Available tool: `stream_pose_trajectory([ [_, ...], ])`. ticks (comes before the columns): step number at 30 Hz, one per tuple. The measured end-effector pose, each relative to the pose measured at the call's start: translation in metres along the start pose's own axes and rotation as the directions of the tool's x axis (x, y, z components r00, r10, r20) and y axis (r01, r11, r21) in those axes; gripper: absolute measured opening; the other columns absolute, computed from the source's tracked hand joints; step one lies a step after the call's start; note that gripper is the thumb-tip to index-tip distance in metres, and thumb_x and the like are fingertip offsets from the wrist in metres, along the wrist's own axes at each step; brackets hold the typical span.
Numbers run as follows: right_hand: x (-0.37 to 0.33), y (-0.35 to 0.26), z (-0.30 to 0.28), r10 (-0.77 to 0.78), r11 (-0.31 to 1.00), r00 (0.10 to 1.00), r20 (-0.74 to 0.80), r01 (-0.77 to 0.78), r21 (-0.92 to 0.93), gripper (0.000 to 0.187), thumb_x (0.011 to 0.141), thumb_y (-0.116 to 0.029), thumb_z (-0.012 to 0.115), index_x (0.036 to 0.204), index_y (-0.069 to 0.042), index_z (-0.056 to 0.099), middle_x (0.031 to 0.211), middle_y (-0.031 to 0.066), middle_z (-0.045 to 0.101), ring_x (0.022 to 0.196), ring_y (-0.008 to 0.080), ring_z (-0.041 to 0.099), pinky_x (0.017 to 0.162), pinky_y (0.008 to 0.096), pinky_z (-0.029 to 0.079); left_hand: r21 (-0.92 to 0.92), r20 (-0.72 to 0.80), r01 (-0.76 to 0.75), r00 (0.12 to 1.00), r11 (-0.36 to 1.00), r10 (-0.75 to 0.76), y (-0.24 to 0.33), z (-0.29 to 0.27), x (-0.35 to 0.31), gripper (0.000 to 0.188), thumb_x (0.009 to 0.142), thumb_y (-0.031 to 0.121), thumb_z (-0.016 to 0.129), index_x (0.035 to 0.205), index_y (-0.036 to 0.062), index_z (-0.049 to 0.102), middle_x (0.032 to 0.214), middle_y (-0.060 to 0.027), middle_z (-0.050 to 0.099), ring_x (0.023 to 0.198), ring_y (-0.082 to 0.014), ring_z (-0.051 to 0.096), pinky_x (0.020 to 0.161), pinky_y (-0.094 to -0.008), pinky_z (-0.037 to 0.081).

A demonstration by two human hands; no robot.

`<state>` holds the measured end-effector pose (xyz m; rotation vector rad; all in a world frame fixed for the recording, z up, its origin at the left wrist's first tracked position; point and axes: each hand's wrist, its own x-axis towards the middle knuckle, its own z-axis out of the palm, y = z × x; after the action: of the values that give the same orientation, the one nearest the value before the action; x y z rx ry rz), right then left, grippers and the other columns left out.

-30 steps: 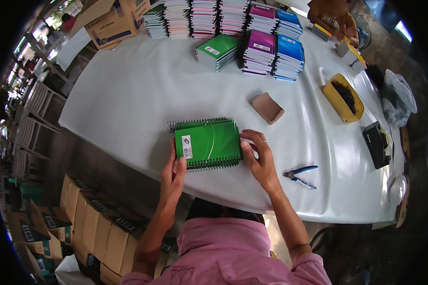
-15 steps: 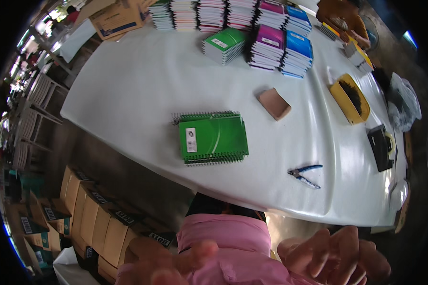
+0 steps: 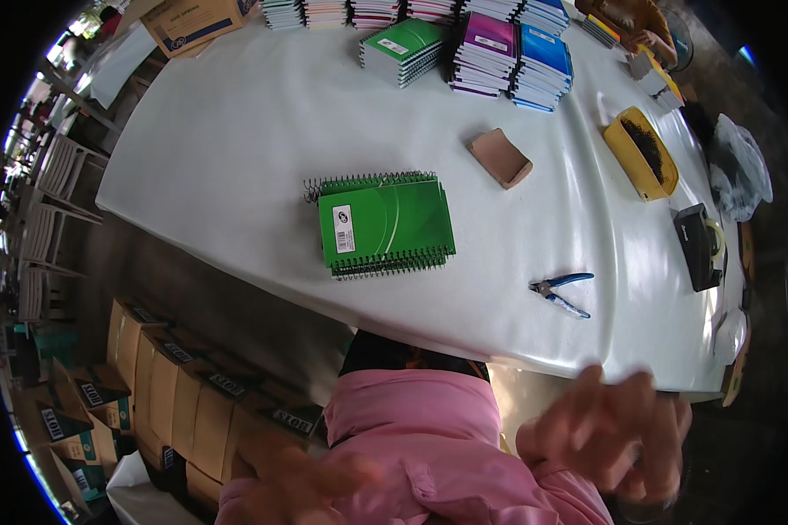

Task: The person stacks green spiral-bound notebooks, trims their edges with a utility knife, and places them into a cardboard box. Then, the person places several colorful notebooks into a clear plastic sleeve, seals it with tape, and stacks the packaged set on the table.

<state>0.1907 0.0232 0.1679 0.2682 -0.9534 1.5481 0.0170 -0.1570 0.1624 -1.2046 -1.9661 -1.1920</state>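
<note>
Several green spiral-bound notebooks (image 3: 403, 223) lie in a small stack on the white-covered table, wire coils along both long edges. My left hand (image 3: 302, 481) is low in front of my pink shirt, blurred, with a finger stretched out and no object seen in it. Beyond the table's near edge, my right hand (image 3: 617, 433) is raised with its fingers bent and apart, also blurred and holding nothing visible. The blue-handled cutting pliers (image 3: 562, 295) lie with handles spread on the table, nearest to my right hand. Neither hand touches the notebooks or the pliers.
A brown shallow tray-like piece (image 3: 499, 157) lies mid-table. To the right are a yellow container (image 3: 626, 162) of dark bits and a black tape dispenser (image 3: 696, 249). Notebook piles (image 3: 481, 52) stand at the back, near another person (image 3: 643, 26). Cardboard boxes (image 3: 175, 376) sit at lower left.
The table and its things have shifted upward in the view. My right hand has risen slightly toward the table edge; my left hand stays low. The notebooks and pliers keep their places on the table.
</note>
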Motion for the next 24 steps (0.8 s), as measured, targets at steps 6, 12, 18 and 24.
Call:
stream_pose_trajectory([
  [6, 0.015, 0.045, -0.065, 0.403, 0.607, 0.882, -0.246, -0.458, -0.649, 0.033, 0.102, -0.034, 0.040, 0.103, -0.003, 0.052, 0.118, 0.0203, 0.060, 0.101, 0.0192, 0.055, 0.088, 0.0350, 0.043, -0.715, 0.314, 0.480, 0.870, 0.508, -0.380, -0.031, 0.070, 0.008, 0.068, 0.097, 0.044, 0.045, 0.150, 0.0131, 0.016, 0.155, -0.0118, 0.019, 0.143, -0.0318, 0.010, 0.114, -0.0506, 0.006],
  [12, 0.007, 0.092, -0.111, 0.541, 0.340, 0.746, -0.388, -0.616, -0.711, 0.054, 0.100, -0.044, 0.038, 0.131, -0.001, 0.048, 0.132, 0.0190, 0.051, 0.125, 0.0259, 0.047, 0.105, 0.0362, 0.036, -0.464, 0.729, 0.735, 0.634, 0.495, -0.258, -0.064, 0.138, -0.005, 0.058, 0.099, 0.037, 0.043, 0.146, 0.0057, 0.030, 0.149, -0.0151, 0.033, 0.138, -0.0273, 0.030, 0.111, -0.0360, 0.024],
  [18, -0.017, 0.112, -0.111, 0.532, 0.265, 0.807, -0.259, -0.449, -0.853, 0.062, 0.100, -0.036, 0.044, 0.141, 0.008, 0.028, 0.140, 0.0296, 0.039, 0.133, 0.0371, 0.037, 0.109, 0.0381, 0.030, -0.116, 0.823, 0.754, 0.438, 0.647, -0.362, -0.076, 0.163, -0.023, 0.050, 0.099, 0.024, 0.050, 0.143, 0.0041, 0.037, 0.138, -0.0167, 0.049, 0.124, -0.0224, 0.049, 0.101, -0.0298, 0.038],
  [24, 0.021, 0.108, -0.112, 0.395, 0.174, 0.918, -0.023, -0.100, -0.980, 0.053, 0.098, -0.036, 0.048, 0.131, 0.005, 0.044, 0.133, 0.0276, 0.046, 0.125, 0.0404, 0.044, 0.103, 0.0395, 0.037, -0.462, 0.523, 0.510, 0.818, 0.725, -0.242, -0.087, 0.174, -0.029, 0.049, 0.099, 0.021, 0.051, 0.143, 0.0035, 0.037, 0.129, -0.0136, 0.056, 0.112, -0.0159, 0.054, 0.098, -0.0287, 0.040],
])
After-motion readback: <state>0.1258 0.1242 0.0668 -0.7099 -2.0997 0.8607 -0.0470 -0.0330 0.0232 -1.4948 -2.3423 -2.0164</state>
